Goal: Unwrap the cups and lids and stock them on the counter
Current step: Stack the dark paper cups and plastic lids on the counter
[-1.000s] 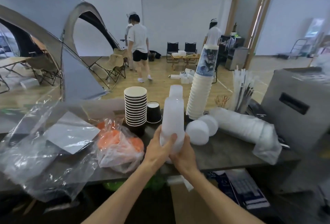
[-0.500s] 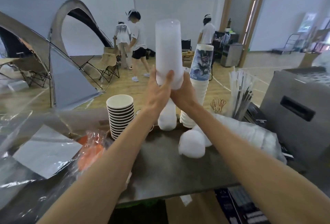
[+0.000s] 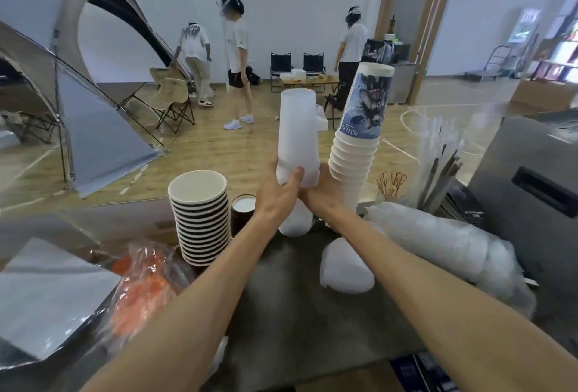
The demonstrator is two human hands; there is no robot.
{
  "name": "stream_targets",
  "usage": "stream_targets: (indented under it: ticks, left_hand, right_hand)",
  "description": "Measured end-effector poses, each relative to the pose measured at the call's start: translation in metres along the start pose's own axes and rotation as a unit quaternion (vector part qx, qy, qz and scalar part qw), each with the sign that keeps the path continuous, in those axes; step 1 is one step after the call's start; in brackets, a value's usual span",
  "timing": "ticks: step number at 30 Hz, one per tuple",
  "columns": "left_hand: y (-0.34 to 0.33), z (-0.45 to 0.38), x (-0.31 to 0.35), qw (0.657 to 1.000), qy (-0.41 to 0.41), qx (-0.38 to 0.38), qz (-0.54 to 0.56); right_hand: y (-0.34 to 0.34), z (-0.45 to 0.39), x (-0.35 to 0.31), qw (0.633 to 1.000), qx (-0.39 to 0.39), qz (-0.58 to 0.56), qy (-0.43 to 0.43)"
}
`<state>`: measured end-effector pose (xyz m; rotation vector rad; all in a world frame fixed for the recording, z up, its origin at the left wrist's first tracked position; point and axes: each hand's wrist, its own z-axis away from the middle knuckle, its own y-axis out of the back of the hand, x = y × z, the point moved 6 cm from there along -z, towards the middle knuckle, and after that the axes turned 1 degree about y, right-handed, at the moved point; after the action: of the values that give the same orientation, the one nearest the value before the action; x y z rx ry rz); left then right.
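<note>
a tall stack of frosted cups [image 3: 297, 129] is held upright above the grey counter [image 3: 300, 313], its lower end gripped by both hands. the left hand [image 3: 276, 197] and right hand [image 3: 322, 193] curl their fingers around it. a printed cup stack [image 3: 359, 144] stands just right, a black-striped cup stack [image 3: 201, 219] to the left.

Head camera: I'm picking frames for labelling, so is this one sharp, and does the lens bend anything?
Head view: the translucent cup stack and both hands, left hand and right hand, look fairly sharp; the door frame leans from wide-angle distortion; the straws at right are smeared; lighting is soft, without harsh glare.
</note>
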<state>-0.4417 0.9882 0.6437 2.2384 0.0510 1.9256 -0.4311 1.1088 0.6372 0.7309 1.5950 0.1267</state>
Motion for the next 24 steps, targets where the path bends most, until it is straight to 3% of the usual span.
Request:
stream_targets:
  ticks: [14,18,21,24]
  left_hand:
    - [0.003,0.017,-0.016,0.999,-0.01,-0.031,-0.042]
    - [0.007,0.043,-0.025,0.997,-0.021,-0.044,-0.065]
    - [0.02,0.074,-0.03,0.996,0.001,-0.047,-0.071]
    - [0.049,0.111,-0.015,0.995,-0.05,0.005,-0.089]
  right_hand:
    - [0.001,0.025,0.002,0.999,-0.039,-0.006,-0.032]
    - [0.01,0.047,0.006,0.998,-0.011,0.043,-0.039]
    - [0.011,0.07,0.0,0.995,0.007,0.097,-0.008]
    - [0.003,0.086,-0.023,0.984,-0.033,0.163,0.062]
